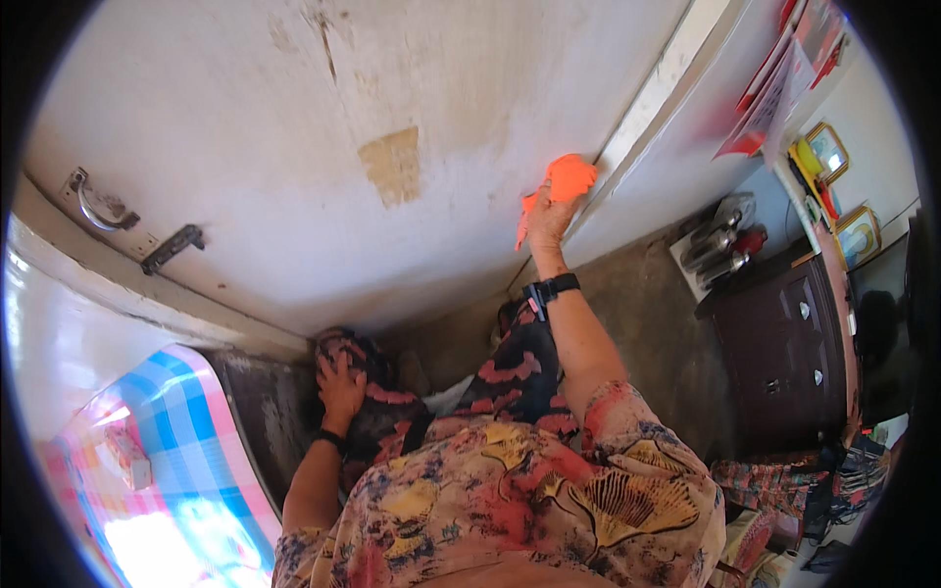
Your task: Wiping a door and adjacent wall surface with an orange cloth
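My right hand [553, 213] grips a bright orange cloth [572, 178] and holds it against a pale painted door [470, 176], close to its right edge. Part of the cloth hangs down to the left of my wrist. My left hand [342, 389] rests with fingers spread on my knee, on dark patterned trousers, and holds nothing. A tan patch [393, 165] marks the door's surface left of the cloth. At the door's left side are a curved metal handle [103, 209] and a dark metal bolt [173, 248].
A table with a checkered cloth [187, 419] and a small box [129, 457] stands at the left. On the right are a dark cabinet [779, 360], metal flasks [713, 253], framed pictures [859, 237] and hanging papers [772, 103]. The door frame [647, 110] runs beside the cloth.
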`<state>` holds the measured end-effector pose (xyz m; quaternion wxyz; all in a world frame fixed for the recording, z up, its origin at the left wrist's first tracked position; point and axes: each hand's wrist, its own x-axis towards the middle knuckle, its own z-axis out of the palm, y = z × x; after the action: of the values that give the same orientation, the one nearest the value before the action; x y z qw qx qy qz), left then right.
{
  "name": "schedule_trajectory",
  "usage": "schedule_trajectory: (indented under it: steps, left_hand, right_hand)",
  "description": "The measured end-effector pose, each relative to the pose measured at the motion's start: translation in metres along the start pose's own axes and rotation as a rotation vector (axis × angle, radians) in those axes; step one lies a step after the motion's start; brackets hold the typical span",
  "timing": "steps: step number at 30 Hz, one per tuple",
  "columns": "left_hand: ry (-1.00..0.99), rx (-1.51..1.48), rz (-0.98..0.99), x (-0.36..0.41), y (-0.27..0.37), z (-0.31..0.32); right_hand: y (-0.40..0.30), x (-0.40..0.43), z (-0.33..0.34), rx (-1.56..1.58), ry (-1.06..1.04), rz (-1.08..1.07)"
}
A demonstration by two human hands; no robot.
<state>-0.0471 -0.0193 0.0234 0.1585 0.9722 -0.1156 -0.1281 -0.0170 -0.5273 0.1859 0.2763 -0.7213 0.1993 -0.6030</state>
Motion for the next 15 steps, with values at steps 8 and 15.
schedule_trajectory:
  steps: [8,15]
  left_hand:
    - [-0.05,0.074,-0.037,0.006,0.018,-0.009]
    - [-0.118,0.094,-0.14,0.002,0.013,-0.01]
  right_hand:
    - [0.03,-0.13,0.03,-0.019,-0.168,0.688]
    - [-0.016,-0.208,0.028,0.076,-0.634,0.697]
